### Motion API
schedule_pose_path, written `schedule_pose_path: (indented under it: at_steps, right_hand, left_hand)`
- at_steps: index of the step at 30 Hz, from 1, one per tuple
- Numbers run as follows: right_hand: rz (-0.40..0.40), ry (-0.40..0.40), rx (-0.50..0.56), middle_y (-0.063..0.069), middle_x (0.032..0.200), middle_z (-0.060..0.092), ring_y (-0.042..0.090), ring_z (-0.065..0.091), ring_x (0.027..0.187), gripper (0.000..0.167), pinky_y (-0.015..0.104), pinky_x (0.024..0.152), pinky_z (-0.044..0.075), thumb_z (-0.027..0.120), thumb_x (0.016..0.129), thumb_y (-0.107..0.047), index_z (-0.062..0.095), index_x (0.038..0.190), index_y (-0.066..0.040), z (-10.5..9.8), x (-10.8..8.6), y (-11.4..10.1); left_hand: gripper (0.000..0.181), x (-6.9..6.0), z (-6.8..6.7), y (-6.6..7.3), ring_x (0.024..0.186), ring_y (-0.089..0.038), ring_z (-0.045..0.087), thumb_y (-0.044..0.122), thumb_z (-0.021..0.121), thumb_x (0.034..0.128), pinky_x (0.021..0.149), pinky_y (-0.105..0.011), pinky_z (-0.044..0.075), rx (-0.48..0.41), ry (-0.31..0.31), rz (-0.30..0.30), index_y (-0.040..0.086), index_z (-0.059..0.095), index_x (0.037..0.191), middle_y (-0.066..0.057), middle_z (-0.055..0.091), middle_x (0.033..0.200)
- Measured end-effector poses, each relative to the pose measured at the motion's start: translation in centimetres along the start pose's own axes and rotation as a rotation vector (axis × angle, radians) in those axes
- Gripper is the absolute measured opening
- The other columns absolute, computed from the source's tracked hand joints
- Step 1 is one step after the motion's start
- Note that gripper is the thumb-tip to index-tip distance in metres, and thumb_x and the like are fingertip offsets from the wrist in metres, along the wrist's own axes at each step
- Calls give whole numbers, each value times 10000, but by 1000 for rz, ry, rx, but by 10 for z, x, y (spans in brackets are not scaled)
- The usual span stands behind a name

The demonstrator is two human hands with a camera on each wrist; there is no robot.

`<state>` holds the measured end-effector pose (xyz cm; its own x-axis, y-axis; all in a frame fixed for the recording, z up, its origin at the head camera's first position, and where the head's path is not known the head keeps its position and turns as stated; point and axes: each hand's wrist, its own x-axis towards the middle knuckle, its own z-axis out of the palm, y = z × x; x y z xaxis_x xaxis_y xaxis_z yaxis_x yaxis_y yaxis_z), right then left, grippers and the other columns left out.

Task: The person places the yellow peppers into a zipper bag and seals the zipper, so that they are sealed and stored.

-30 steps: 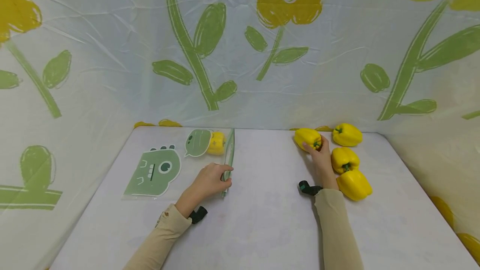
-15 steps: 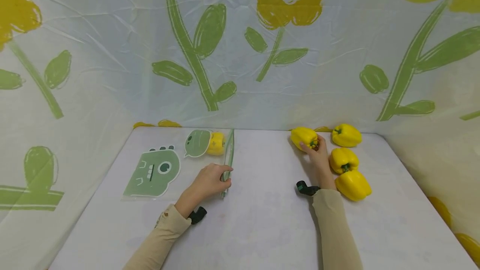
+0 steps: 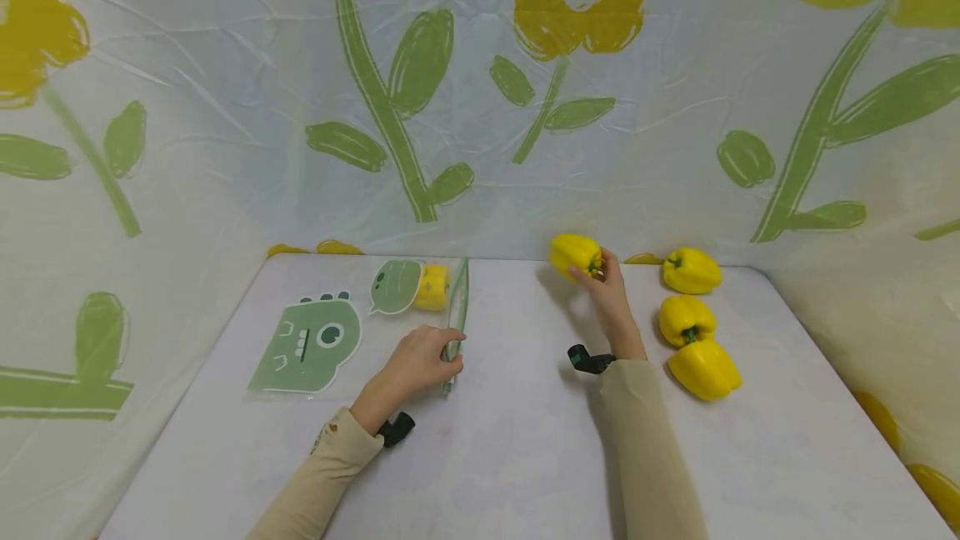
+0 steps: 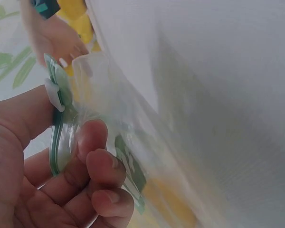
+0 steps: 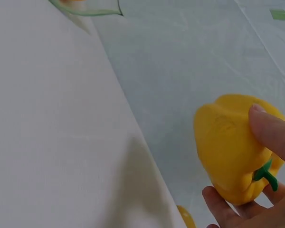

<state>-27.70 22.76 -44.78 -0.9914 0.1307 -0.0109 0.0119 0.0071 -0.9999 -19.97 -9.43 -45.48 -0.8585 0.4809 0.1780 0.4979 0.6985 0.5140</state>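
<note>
A clear zip bag (image 3: 311, 348) printed with a green cartoon monster lies on the left of the table. My left hand (image 3: 416, 363) pinches its green-edged opening between thumb and fingers; the left wrist view shows the bag's mouth (image 4: 61, 118) there. Inside the bag, toward the back, sits a yellow bell pepper (image 3: 432, 287), partly behind the print. My right hand (image 3: 611, 298) holds another yellow bell pepper (image 3: 574, 256) above the table's back edge, to the right of the bag. In the right wrist view the thumb lies across that pepper (image 5: 232, 147), near its green stem.
Three more yellow bell peppers stand at the right: one at the back (image 3: 692, 271), one in the middle (image 3: 686, 320) and one in front (image 3: 705, 369), the last two touching. A flower-printed curtain (image 3: 480, 107) rises behind the white table (image 3: 510, 457).
My right hand has carried its yellow bell pepper leftward and up, away from the other peppers. The left hand and the bag have stayed in place.
</note>
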Motion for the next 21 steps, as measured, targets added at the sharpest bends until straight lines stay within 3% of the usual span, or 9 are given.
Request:
schedule_pose_path:
  at_steps: [11,16,21]
  right_hand:
    - [-18,-132,103,130,1432,416,240,474,1150,648,373,1069,353,676,930,-110,335,1479,-63,57,-2,1]
    - [35,-238,22,115,1424,459,266,502,1201,661,416,1085,347,714,894,-122,396,1473,-96,74,-7,15]
    - [29,-340,-44,121,1435,472,298,525,1180,651,449,1092,329,737,858,-111,449,1442,-88,85,-9,23]
  left_hand:
    - [319,0,-1,0,485,-42,384,95,702,810,464,-232,344,-1,24,17,6,727,1116,66,556,620]
    - [319,0,-2,0,481,-40,398,83,700,802,460,-230,347,-2,38,38,0,727,1109,86,520,583]
    - [315,1,-3,0,477,-35,402,89,705,804,459,-229,353,4,52,44,4,731,1106,95,512,567]
